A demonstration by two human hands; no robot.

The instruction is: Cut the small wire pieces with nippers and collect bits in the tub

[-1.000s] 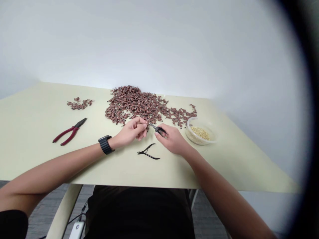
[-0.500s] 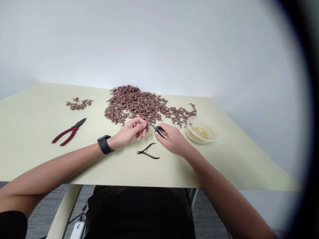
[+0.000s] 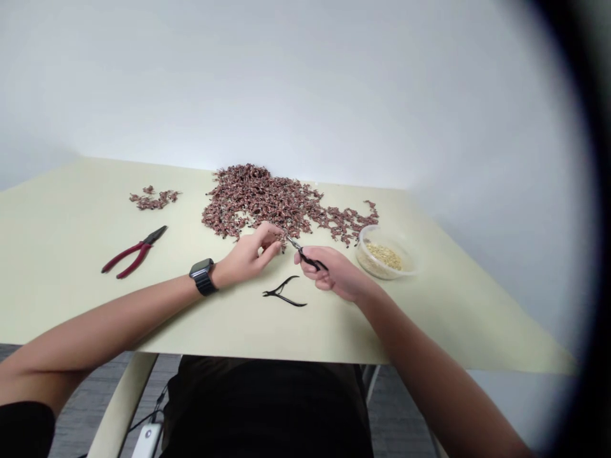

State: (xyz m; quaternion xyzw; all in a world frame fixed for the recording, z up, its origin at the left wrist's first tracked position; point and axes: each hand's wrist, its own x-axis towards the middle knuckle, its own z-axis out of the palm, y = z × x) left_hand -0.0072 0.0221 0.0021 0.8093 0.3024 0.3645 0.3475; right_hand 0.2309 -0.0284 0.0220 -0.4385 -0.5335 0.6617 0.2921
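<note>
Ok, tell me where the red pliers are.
Head view: the red pliers lie on the table, left of the left hand, in front of the small brown heap.

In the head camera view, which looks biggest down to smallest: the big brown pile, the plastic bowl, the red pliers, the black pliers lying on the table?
1. big brown pile
2. red pliers and plastic bowl: they look about alike, so unranked
3. black pliers lying on the table

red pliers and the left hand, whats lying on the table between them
Nothing lies there: the head view shows bare table between the red pliers and the left hand, whose wrist wears a black watch.
</note>
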